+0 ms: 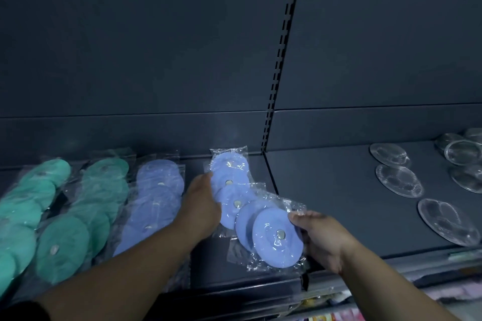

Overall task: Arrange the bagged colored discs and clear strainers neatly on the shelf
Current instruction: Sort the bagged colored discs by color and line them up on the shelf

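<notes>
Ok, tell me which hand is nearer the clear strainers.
Right. The right hand holds a bagged blue disc left of the clear strainers; the left hand sits farther left.

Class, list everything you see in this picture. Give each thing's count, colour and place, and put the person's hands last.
green bagged discs: two overlapping rows, exact count unclear, green, shelf's left end
left blue row: one row of bagged discs, blue, beside the green
right blue row: about five bagged discs, blue, mid-shelf, askew
clear strainers: at least six, clear, shelf's right section
shelf: one, dark grey
slotted upright: one, dark, between back panels
lower goods: blurred, multicoloured, bottom right
left hand: against the right blue row's left edge, grip unclear
right hand: grips that row's front disc
</notes>
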The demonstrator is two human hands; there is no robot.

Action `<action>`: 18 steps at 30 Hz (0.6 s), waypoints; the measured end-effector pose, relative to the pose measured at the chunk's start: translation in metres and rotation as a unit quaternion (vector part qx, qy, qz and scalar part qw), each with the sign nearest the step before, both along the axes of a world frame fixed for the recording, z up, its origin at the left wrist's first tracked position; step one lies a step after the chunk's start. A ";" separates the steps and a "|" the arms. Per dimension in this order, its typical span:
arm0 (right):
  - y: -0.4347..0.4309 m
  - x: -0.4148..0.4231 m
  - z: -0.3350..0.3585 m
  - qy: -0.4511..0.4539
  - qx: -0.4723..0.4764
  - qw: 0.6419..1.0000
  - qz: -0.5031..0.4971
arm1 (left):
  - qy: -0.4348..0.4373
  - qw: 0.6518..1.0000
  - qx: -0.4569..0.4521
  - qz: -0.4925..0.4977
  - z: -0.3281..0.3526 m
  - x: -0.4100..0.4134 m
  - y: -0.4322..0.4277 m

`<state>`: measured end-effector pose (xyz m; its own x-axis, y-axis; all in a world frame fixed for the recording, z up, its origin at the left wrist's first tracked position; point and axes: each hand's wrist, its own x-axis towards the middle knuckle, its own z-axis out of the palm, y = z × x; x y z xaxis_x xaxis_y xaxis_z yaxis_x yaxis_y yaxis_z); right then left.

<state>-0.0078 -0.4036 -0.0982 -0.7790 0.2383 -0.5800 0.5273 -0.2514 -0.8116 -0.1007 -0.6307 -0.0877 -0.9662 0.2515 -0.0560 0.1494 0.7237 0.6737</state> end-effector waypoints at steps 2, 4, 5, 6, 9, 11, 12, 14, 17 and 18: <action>0.010 0.001 -0.001 -0.007 -0.008 1.000 -0.008 | -0.031 0.999 -0.035 -0.009 0.000 -0.008 0.000; 0.019 0.002 0.001 -0.005 -0.015 1.000 -0.022 | -0.043 0.998 -0.042 -0.004 -0.001 -0.011 -0.001; 0.024 0.003 0.001 -0.004 -0.016 0.999 -0.028 | -0.045 0.998 -0.048 0.002 0.000 -0.012 -0.002; 0.026 0.003 0.001 -0.004 -0.019 0.999 -0.033 | -0.047 0.997 -0.061 0.004 0.000 -0.012 -0.002; 0.028 0.004 0.000 -0.005 -0.025 0.999 -0.029 | -0.074 0.992 -0.106 -0.009 0.009 -0.008 0.001; 0.027 0.004 0.000 -0.006 -0.026 0.999 -0.023 | -0.081 0.992 -0.100 -0.011 0.012 -0.006 0.002; 0.027 0.003 0.001 -0.006 -0.032 0.999 -0.019 | -0.084 0.993 -0.086 -0.012 0.013 -0.005 0.001; 0.027 0.003 0.005 0.001 -0.046 0.999 -0.013 | -0.096 0.994 -0.042 -0.006 0.015 0.000 -0.001; 0.029 0.000 0.011 0.016 -0.066 0.998 -0.013 | -0.145 0.983 0.106 0.045 0.021 0.006 -0.003; 0.029 -0.002 0.013 0.023 -0.073 0.997 -0.017 | -0.162 0.971 0.157 0.073 0.024 0.008 -0.004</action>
<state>-0.0096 -0.3746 -0.0850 -0.7982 0.1817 -0.5743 0.4794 -0.3855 -0.7884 -0.0930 -0.6345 -0.0637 -0.9370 0.1681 -0.3064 -0.1963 0.4720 0.8595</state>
